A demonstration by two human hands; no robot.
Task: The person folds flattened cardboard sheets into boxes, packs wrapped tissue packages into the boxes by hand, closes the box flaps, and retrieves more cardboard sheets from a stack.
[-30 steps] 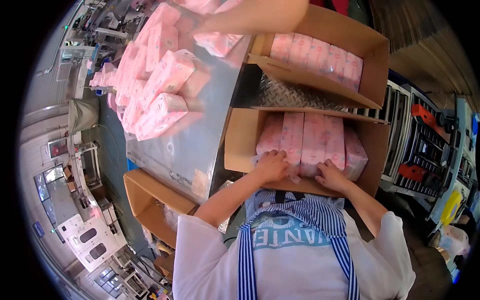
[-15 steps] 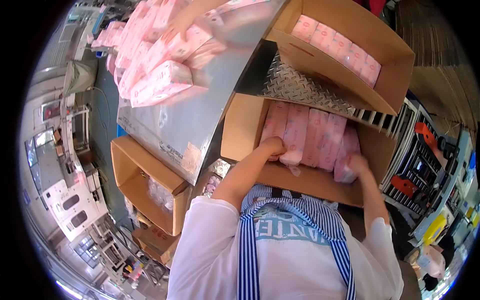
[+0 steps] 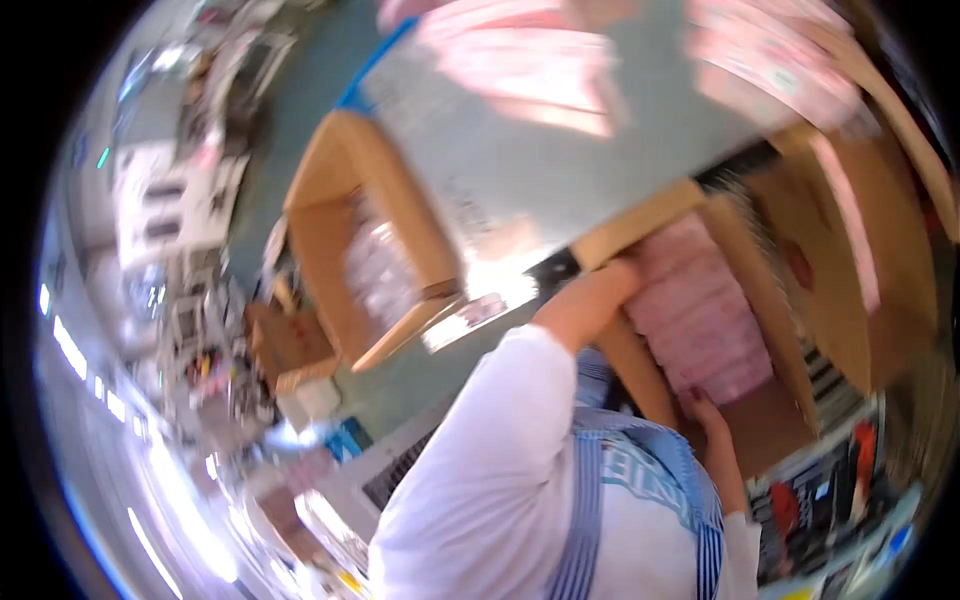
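In front of me an open cardboard carton (image 3: 762,430) holds a row of pink plastic-wrapped packs (image 3: 705,310) that look like tissue packs. My left hand (image 3: 622,280) is at the left end of the row, against the first pack. Blur and the pack hide its fingers. Low in the carton, my right hand (image 3: 706,408) touches the near side of the packs at the other end, its fingers stretched out against them. Part of the carton's inside beyond that end shows bare cardboard.
Pink packs (image 3: 520,60) lie on the metal table (image 3: 480,160). Another person's arm (image 3: 890,100) reaches over more packs at upper right. A second carton (image 3: 870,330) stands right of mine. Left, a carton (image 3: 330,240) holds clear plastic items (image 3: 380,265).
The view has swung left and blurred. My left hand has shifted to the row's outer end; my right hand now has its fingers stretched along the packs, which look pressed closer together.
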